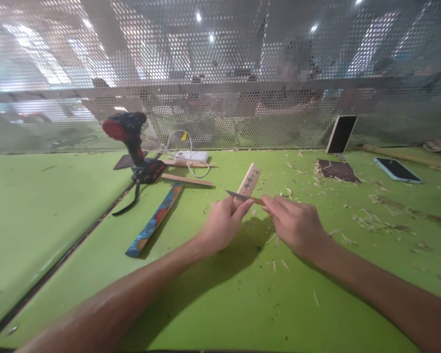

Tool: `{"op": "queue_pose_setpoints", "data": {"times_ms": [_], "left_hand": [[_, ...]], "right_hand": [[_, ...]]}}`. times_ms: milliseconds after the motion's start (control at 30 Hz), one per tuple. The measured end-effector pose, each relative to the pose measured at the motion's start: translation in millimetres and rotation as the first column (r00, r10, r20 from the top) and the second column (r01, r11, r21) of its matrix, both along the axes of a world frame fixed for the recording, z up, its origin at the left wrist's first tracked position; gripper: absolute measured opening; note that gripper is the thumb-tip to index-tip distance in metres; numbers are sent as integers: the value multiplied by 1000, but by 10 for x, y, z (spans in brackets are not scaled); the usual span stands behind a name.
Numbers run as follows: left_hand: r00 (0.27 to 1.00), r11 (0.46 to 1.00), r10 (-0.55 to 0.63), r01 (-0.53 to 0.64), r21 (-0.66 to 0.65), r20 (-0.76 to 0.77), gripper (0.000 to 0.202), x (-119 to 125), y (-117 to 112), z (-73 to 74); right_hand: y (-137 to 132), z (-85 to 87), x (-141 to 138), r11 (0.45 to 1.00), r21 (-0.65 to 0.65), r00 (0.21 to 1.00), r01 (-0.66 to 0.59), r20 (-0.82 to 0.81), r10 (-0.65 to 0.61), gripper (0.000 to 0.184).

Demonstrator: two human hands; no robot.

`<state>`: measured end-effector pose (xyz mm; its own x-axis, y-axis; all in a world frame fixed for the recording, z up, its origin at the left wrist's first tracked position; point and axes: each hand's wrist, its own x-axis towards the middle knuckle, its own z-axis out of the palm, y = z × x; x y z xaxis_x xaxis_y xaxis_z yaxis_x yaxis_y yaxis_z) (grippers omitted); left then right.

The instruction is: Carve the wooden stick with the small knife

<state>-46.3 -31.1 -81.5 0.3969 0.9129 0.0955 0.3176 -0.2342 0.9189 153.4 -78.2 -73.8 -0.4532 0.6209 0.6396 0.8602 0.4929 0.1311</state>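
Observation:
My left hand [222,220] grips the near end of a flat, pale wooden strip [250,180] with dark writing on its face. The strip points away from me, tilted slightly to the right. In my right hand [297,223] is a carving knife [238,195], held by its yellowish handle. Its grey blade lies across the strip, pointing left, just beyond my left thumb. The thumb's tip seems to rest at the blade's back, though exact contact is hard to tell. My fingers hide the strip's near end and most of the knife handle.
A cordless drill [132,147] stands back left, near a white device with a cable [191,157]. A blue-painted wood piece [154,220] and a thin wooden stick [187,180] lie left. Wood shavings [377,220], sandpaper-like sheet [338,170] and phone [399,170] lie right. Perforated metal screen [228,113] stands behind.

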Motion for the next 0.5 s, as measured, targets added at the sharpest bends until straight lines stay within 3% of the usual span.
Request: {"op": "queue_pose_setpoints", "data": {"times_ms": [200, 500], "left_hand": [[1000, 998, 11, -12, 56, 12, 49, -6, 2, 6], [999, 1000, 15, -15, 2, -32, 47, 2, -8, 34]], "right_hand": [[-75, 37, -42, 999, -1, 999, 42, -12, -42, 39], [-91, 27, -45, 997, -46, 998, 55, -39, -57, 35]]}}
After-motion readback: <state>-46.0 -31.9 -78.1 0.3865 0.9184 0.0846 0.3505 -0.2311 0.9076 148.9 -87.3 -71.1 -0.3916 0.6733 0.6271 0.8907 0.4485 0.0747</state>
